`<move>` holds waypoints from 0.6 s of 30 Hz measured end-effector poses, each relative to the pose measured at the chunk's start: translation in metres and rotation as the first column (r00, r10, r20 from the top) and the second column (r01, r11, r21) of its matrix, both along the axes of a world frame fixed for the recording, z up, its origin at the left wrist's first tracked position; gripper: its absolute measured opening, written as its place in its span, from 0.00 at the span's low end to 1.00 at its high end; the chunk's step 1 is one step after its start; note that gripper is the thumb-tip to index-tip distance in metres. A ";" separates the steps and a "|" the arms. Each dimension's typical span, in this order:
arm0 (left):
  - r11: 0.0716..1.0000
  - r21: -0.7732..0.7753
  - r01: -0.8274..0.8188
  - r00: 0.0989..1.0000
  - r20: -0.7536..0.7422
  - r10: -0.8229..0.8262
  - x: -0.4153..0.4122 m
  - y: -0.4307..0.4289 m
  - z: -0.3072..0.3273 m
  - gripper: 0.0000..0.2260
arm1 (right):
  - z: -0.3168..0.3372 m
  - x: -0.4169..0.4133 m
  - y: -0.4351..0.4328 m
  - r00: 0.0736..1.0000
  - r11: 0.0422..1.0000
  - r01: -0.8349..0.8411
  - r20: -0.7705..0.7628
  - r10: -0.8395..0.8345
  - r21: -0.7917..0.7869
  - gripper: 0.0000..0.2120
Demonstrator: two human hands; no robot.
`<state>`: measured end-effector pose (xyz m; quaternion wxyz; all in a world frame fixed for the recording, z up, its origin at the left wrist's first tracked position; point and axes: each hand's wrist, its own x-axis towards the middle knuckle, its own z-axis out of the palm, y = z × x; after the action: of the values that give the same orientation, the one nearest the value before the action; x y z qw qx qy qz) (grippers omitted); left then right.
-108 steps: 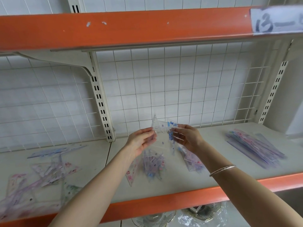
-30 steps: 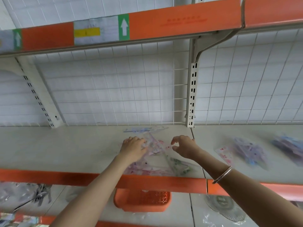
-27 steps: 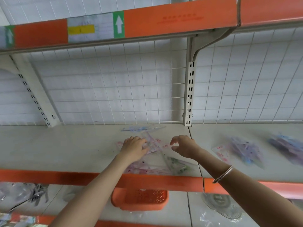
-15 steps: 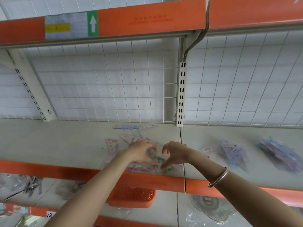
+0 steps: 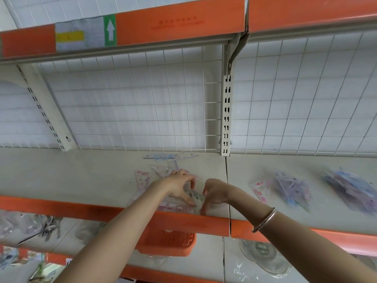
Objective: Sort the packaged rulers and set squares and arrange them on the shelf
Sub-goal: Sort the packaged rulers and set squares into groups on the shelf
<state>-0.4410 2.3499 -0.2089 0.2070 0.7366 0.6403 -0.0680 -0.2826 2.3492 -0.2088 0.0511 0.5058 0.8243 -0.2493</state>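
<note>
A loose heap of clear packaged set squares lies on the cream shelf, near its front orange edge. My left hand and my right hand both rest on a green-printed packaged set square at the front of the heap, fingers curled down onto its edges. A packaged ruler lies flat behind the heap near the wire back. To the right sit a sorted pile of set squares and a pile of purple packaged rulers.
A white slotted upright splits the wire grid back. The upper orange shelf overhangs. Below are an orange basket, glass dishes and metal utensils. A single pink set square lies left of the right piles.
Both hands drew closer to the shelf's front edge and closed in on the green-printed set square. The view shifted left from the right-hand piles to the loose heap.
</note>
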 end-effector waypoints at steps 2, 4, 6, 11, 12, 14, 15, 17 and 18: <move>1.000 0.001 0.015 1.000 -0.009 -0.015 -0.004 -0.001 -0.001 0.22 | 0.004 -0.004 0.001 0.999 0.999 0.033 0.012 -0.032 -0.037 0.18; 0.999 0.010 0.032 0.999 -0.007 -0.032 -0.009 -0.002 0.000 0.21 | 0.008 -0.008 0.001 0.998 0.996 0.064 0.021 -0.063 -0.065 0.18; 0.999 0.025 0.044 0.998 0.035 -0.045 -0.014 -0.003 0.000 0.22 | 0.010 -0.011 0.002 0.995 0.992 0.098 0.029 -0.096 -0.074 0.21; 0.997 0.038 0.065 0.989 0.129 -0.070 -0.020 -0.005 0.002 0.22 | 0.009 -0.017 0.004 0.987 0.976 0.161 0.038 -0.157 -0.145 0.30; 0.997 0.037 0.074 0.988 0.137 -0.078 -0.021 -0.005 0.002 0.21 | 0.009 -0.019 0.004 0.986 0.973 0.165 0.038 -0.161 -0.162 0.29; 0.996 0.033 0.084 0.986 0.141 -0.088 -0.023 -0.003 0.001 0.21 | 0.011 -0.021 0.004 0.983 0.967 0.182 0.032 -0.179 -0.181 0.28; 0.996 0.028 0.085 0.985 0.148 -0.089 -0.025 -0.002 0.000 0.21 | 0.012 -0.022 0.005 0.982 0.962 0.190 0.021 -0.190 -0.194 0.27; 0.996 0.013 0.086 0.981 0.174 -0.087 -0.027 0.000 -0.002 0.21 | 0.015 -0.023 0.006 0.977 0.949 0.199 -0.022 -0.211 -0.246 0.23; 0.996 0.010 0.085 0.978 0.189 -0.086 -0.028 0.000 -0.002 0.21 | 0.017 -0.024 0.006 0.975 0.943 0.201 -0.040 -0.219 -0.264 0.20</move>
<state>-0.4693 2.3497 -0.2112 0.2635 0.7666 0.5855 -0.0059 -0.3061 2.3548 -0.1915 0.0613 0.5708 0.7273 -0.3761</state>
